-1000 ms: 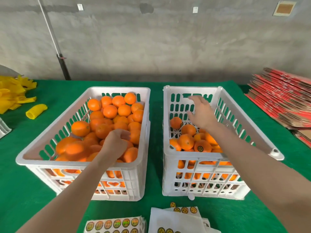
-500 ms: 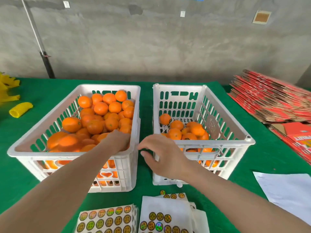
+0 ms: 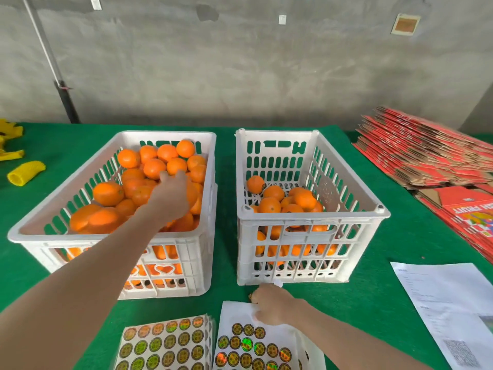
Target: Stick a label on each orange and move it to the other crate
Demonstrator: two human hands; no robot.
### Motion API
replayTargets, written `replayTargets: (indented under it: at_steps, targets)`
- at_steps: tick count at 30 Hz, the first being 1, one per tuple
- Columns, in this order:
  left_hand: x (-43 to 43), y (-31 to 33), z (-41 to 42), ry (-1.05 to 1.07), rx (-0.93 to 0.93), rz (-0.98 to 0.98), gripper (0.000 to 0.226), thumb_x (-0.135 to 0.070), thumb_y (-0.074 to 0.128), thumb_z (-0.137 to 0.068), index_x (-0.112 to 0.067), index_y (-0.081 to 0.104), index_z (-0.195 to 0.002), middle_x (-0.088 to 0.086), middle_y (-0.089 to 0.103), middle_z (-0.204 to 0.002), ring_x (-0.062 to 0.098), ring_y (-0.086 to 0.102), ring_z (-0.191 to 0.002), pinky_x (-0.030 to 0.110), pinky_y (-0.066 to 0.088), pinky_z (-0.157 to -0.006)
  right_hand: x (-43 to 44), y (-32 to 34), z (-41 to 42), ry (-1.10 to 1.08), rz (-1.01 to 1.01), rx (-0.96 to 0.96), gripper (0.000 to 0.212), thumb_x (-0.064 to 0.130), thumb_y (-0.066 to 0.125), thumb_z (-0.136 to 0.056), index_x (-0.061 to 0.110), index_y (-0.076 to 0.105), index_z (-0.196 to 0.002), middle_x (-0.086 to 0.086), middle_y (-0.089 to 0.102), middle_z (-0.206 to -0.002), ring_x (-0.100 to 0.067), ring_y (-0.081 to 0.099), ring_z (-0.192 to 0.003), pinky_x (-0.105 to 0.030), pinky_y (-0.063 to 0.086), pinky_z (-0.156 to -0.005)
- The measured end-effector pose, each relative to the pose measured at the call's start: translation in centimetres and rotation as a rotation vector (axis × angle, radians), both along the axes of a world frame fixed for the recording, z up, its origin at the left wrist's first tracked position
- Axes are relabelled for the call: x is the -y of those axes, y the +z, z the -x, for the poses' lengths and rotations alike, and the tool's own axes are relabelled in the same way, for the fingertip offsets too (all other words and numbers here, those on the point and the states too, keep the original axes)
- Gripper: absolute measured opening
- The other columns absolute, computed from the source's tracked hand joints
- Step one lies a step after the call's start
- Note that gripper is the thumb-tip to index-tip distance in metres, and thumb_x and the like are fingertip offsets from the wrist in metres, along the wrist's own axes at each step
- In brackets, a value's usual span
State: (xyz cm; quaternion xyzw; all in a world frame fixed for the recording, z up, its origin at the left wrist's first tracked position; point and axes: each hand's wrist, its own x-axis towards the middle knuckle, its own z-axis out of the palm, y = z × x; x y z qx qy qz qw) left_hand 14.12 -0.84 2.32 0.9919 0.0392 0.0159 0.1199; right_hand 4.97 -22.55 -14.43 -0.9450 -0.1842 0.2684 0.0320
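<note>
The left white crate point(image 3: 40, 237) is piled with unlabelled oranges point(image 3: 153, 168). My left hand point(image 3: 170, 194) reaches into it, fingers stretched forward and resting on the pile; motion blur hides any grip. The right white crate point(image 3: 314, 215) holds several labelled oranges point(image 3: 269, 205), about a third full. In front of it, my right hand point(image 3: 272, 303) is down on the top edge of a white label sheet point(image 3: 250, 345), fingers curled and pinching at a round label there. A second, fuller label sheet point(image 3: 165, 343) lies to its left.
Green cloth point(image 3: 373, 263) covers the table. A printed paper point(image 3: 448, 303) lies at the front right. Flattened red cartons point(image 3: 426, 156) are stacked at the far right. A yellow foam net point(image 3: 25, 173) lies at the far left. A grey wall stands behind.
My right hand has come out of the right crate and dropped to the label sheet. My left hand has moved deeper into the left crate, across the oranges.
</note>
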Motion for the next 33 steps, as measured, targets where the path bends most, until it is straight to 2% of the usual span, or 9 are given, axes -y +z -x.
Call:
replayTargets:
  at_steps: [4, 8, 12, 16, 20, 24, 27, 30, 33]
  targets:
    - [-2.3, 0.8, 0.8, 0.127, 0.183, 0.788, 0.059, -0.014, 0.074, -0.082, -0.024, 0.036, -0.126, 0.009, 0.038, -0.134, 0.028, 0.053, -0.11, 0.035, 0.048, -0.082, -0.1, 0.5, -0.7, -0.004, -0.041, -0.03, 0.032, 0.011, 0.055, -0.088, 0.012, 0.04, -0.06, -0.002, 0.04, -0.068, -0.021, 0.043, -0.066, -0.025, 0.03, -0.052]
    - [-1.8, 0.5, 6.4, -0.117, 0.084, 1.581, 0.054, -0.001, 0.074, -0.071, -0.025, 0.047, -0.111, 0.004, 0.049, -0.123, 0.032, 0.06, -0.108, 0.035, 0.06, -0.07, -0.3, 1.6, -1.3, -0.075, -0.243, -0.06, 0.017, 0.006, 0.055, -0.085, -0.01, 0.058, -0.091, -0.007, 0.042, -0.082, -0.02, 0.042, -0.071, -0.029, 0.031, -0.058]
    - [0.8, -1.9, 11.3, -0.217, -0.127, 1.533, 0.095, -0.009, 0.089, -0.038, -0.031, 0.052, -0.123, 0.005, 0.05, -0.124, 0.033, 0.06, -0.106, 0.05, 0.054, -0.086, -0.1, 3.6, -1.3, -0.022, -0.422, -0.066, 0.015, 0.002, 0.056, -0.082, -0.013, 0.055, -0.085, -0.009, 0.039, -0.078, -0.018, 0.037, -0.065, -0.022, 0.025, -0.052]
    - [3.1, -6.5, 14.7, -0.094, -0.261, 1.475, 0.086, -0.034, 0.085, -0.032, -0.018, 0.057, -0.112, 0.011, 0.063, -0.108, 0.029, 0.063, -0.101, 0.043, 0.049, -0.095, 0.9, 5.0, -1.2, -0.006, -0.505, -0.085, 0.013, 0.001, 0.058, -0.083, -0.011, 0.054, -0.085, -0.016, 0.042, -0.078, -0.026, 0.04, -0.067, -0.034, 0.031, -0.059]
    - [2.7, -10.9, 14.9, 0.083, -0.38, 1.557, 0.106, -0.058, 0.084, -0.019, -0.015, 0.058, -0.112, 0.009, 0.062, -0.117, 0.03, 0.049, -0.122, 0.051, 0.024, -0.114, 2.1, 5.5, -0.7, -0.062, -0.514, -0.119, 0.011, 0.006, 0.06, -0.088, 0.013, 0.058, -0.095, 0.011, 0.044, -0.08, -0.001, 0.044, -0.07, -0.016, 0.035, -0.064]
    - [2.8, -13.3, 15.0, 0.052, -0.564, 1.617, 0.114, -0.063, 0.088, -0.026, -0.016, 0.054, -0.124, 0.008, 0.067, -0.118, 0.027, 0.059, -0.115, 0.042, 0.042, -0.101, 2.3, 4.9, -0.1, -0.15, -0.524, -0.131, 0.019, 0.005, 0.06, -0.088, 0.012, 0.057, -0.105, 0.012, 0.049, -0.088, -0.001, 0.048, -0.078, -0.011, 0.039, -0.068]
    - [3.5, -14.5, 14.9, 0.118, -0.604, 1.735, 0.111, -0.052, 0.092, -0.028, -0.017, 0.05, -0.125, 0.009, 0.071, -0.109, 0.024, 0.066, -0.102, 0.034, 0.048, -0.086, 1.7, 3.9, 1.2, -0.139, -0.491, 0.107, 0.035, 0.013, 0.065, -0.087, 0.015, 0.053, -0.119, 0.003, 0.053, -0.117, -0.011, 0.05, -0.107, -0.022, 0.041, -0.093]
    - [3.9, -14.5, 14.4, 0.194, -0.598, 1.766, 0.114, -0.048, 0.089, -0.035, -0.018, 0.044, -0.135, 0.013, 0.063, -0.12, 0.027, 0.06, -0.111, 0.038, 0.045, -0.095, 0.6, 2.6, 3.2, -0.018, -0.593, 0.506, 0.018, 0.018, 0.069, -0.083, 0.01, 0.067, -0.099, -0.003, 0.055, -0.103, -0.017, 0.048, -0.099, -0.028, 0.037, -0.085]
    - [3.7, -14.7, 14.1, 0.205, -0.619, 1.798, 0.12, -0.051, 0.092, -0.028, -0.013, 0.048, -0.134, 0.014, 0.067, -0.112, 0.025, 0.067, -0.097, 0.034, 0.053, -0.079, -0.4, 1.9, 4.6, -0.005, -0.649, 0.432, 0.017, 0.02, 0.067, -0.085, 0.009, 0.072, -0.097, -0.003, 0.057, -0.093, -0.015, 0.053, -0.089, -0.024, 0.039, -0.079]
